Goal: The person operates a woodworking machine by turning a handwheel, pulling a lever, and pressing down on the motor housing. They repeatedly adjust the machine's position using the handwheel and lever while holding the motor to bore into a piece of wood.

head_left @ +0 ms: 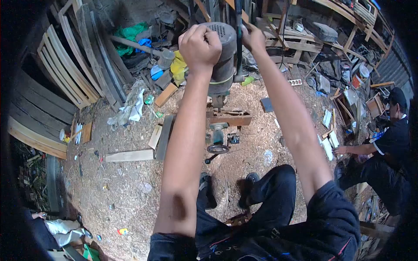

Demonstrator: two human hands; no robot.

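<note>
My left hand (199,47) rests on the upper left side of a grey cylindrical motor housing (223,58) with a perforated top; its fingers are curled, and what lies under them is hidden. To the right of the housing, my right hand (253,38) is raised beside a dark upright bar (238,35). Its fingers are partly hidden, so its hold cannot be made out. Below the motor, the machine has a reddish-brown metal part (235,119), a round handwheel (218,149) and a small lever with a black knob (207,161).
Curved wooden frames (65,65) lean at the left. A pale board (129,156) lies on the shavings-covered floor (130,187). A co-worker (387,139) crouches at the right, and another person (61,230) sits at the lower left. Scrap wood and rubble line the back.
</note>
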